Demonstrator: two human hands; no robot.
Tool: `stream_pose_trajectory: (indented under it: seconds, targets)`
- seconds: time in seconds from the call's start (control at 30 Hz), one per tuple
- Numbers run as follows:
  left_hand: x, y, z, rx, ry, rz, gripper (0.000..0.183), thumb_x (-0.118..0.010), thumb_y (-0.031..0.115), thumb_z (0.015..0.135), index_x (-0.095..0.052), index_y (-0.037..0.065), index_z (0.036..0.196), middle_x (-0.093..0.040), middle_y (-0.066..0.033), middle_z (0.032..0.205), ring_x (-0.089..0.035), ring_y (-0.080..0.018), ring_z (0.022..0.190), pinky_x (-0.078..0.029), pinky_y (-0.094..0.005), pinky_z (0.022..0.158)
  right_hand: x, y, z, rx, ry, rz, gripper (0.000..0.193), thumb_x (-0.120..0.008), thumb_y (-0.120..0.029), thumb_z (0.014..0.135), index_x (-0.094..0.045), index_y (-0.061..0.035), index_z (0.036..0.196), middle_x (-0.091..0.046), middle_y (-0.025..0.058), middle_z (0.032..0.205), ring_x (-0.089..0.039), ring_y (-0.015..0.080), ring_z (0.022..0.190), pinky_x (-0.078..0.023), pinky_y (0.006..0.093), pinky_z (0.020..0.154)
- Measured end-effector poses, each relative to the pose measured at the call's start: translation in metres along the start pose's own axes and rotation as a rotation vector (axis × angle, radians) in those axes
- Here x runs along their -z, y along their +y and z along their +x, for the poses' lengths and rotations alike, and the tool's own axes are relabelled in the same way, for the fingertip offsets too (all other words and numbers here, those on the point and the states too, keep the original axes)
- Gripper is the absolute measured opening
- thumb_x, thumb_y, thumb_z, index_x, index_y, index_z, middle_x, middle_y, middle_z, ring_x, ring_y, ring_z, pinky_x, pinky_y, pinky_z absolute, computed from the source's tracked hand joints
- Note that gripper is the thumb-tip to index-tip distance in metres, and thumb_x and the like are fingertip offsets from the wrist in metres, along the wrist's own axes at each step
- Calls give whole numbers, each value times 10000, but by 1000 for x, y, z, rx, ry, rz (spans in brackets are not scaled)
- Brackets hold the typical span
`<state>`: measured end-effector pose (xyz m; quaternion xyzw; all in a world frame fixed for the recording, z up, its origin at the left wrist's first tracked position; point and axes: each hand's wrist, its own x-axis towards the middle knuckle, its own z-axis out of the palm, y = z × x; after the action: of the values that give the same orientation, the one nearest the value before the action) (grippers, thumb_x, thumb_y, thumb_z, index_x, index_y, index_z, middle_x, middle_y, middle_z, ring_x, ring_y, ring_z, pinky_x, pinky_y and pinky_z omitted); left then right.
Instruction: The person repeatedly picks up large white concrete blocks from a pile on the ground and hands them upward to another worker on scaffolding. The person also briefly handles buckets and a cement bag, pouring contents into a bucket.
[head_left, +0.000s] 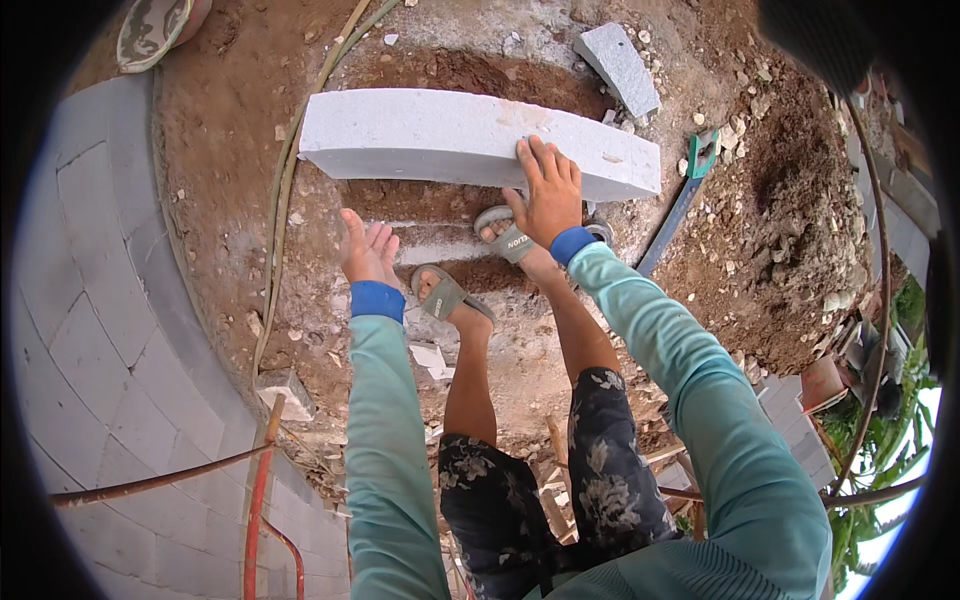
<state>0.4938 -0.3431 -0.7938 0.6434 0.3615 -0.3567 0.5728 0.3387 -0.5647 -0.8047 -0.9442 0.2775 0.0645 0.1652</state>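
Note:
A long, light grey concrete block point(420, 130) lies crosswise in front of me, its pale top and shaded near side both showing. My right hand point(552, 195) rests on it right of its middle. The fingers are stretched over the near edge onto the top, and the thumb is spread out beside the near side. Apart from the block, my left hand point(370, 250) hovers below its left part, holding nothing, palm partly turned up and fingers spread. Both my sandaled feet stand just on the near side of the block.
A handsaw point(672, 212) with a green handle lies right of the block. Beyond its right end is a broken block piece point(618, 68). Hoses point(275, 250) run along the left, beside a grey block wall point(110, 260). A bucket point(155, 30) stands far left. Loose soil and rubble lie on the right.

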Motion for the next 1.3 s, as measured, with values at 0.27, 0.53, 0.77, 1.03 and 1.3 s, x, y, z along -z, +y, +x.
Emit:
stream_pose_trajectory:
  seconds: [0.27, 0.53, 0.77, 1.03, 1.3]
  targets:
    - [-101, 15, 49, 94, 315, -55, 1384, -790, 662, 722, 127, 34, 1548, -381, -247, 1491, -459, -388, 1333, -421, -547, 1087, 20, 5, -82, 20, -168, 255, 539, -689, -201, 856, -547, -90, 1364, -467, 164, 1407, -446, 387, 1270, -355, 506, 1061]
    - [-140, 37, 58, 310, 673, 10, 1512, -915, 387, 617, 271, 73, 1502, -414, -297, 1409, -573, -406, 1193, -514, -539, 986, 30, 213, -29, -1683, -41, 819, 874, -530, -686, 903, -469, 2, 1438, -458, 276, 1436, -475, 392, 1279, -344, 436, 1109]
    - [-143, 21, 63, 306, 730, 137, 1404, -883, 315, 600, 152, 74, 1516, -488, -266, 1295, -606, -381, 1100, -534, -524, 922, -50, 266, -42, -1441, -405, 1588, 612, -573, -507, 945, -548, -37, 1337, -669, 211, 1190, -682, 344, 1015, -551, 457, 898]
    - [-33, -3, -9, 68, 23, -347, 655, -811, 275, 723, -517, 7, 1243, -626, -161, 1155, -667, -287, 956, -572, -452, 856, 34, 177, -83, -1246, -207, 1784, 552, -676, -377, 879, -583, -6, 1277, -676, 186, 1163, -674, 320, 998, -552, 433, 896]
    - [137, -26, -265, 8, 474, -515, 653, -814, 278, 725, -556, 30, 1272, -624, -109, 1175, -631, -266, 1006, -542, -460, 857, 262, 62, -123, -1002, -675, 1763, 667, -629, -400, 860, -525, 36, 1353, -647, 218, 1231, -656, 369, 1066, -527, 452, 961]
